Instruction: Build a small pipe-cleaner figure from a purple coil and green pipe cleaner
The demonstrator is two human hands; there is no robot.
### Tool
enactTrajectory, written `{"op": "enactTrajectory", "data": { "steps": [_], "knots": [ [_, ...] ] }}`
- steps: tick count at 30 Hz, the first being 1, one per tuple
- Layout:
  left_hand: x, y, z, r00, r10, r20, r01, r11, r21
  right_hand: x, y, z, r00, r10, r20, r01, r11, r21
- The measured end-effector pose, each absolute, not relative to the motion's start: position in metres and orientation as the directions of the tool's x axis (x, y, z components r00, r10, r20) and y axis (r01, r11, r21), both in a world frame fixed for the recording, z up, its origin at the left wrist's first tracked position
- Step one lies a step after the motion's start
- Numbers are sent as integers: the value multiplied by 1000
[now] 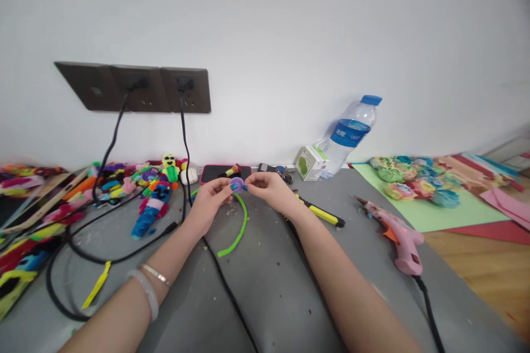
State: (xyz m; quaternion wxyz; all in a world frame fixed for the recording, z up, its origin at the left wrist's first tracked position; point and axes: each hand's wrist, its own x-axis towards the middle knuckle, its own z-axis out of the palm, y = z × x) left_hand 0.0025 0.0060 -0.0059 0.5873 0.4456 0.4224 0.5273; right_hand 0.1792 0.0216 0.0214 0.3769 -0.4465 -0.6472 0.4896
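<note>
Between my fingertips is a small round purple coil (pixel 237 183), apparently of fuzzy pipe cleaner. My left hand (pixel 210 199) pinches it from the left, thumb against its lower face. At its right edge the thumb and forefinger of my right hand (pixel 269 190) are closed together. A bright green pipe cleaner (pixel 244 219) curves on the grey table (pixel 265 287) just below my hands. Behind them lies a phone with a pink edge (pixel 209 173), with a small figure resting on it.
A pink glue gun (pixel 399 231) lies on the right, beside paper flowers (pixel 414 179). A yellow utility knife (pixel 325 215) is near my right wrist. A tilted bottle (pixel 350 132) and small box (pixel 308 164) stand at the wall. Black cables (pixel 223 281) and pipe-cleaner pieces (pixel 151 212) spread leftward.
</note>
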Motion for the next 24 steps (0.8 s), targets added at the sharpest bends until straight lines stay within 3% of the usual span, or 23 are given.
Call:
{"op": "enactTrajectory", "data": {
  "steps": [24],
  "knots": [
    [3, 5, -6, 97, 995, -6, -236, 29, 971, 180, 23, 20, -330, 942, 60, 204, 133, -970]
  ]
}}
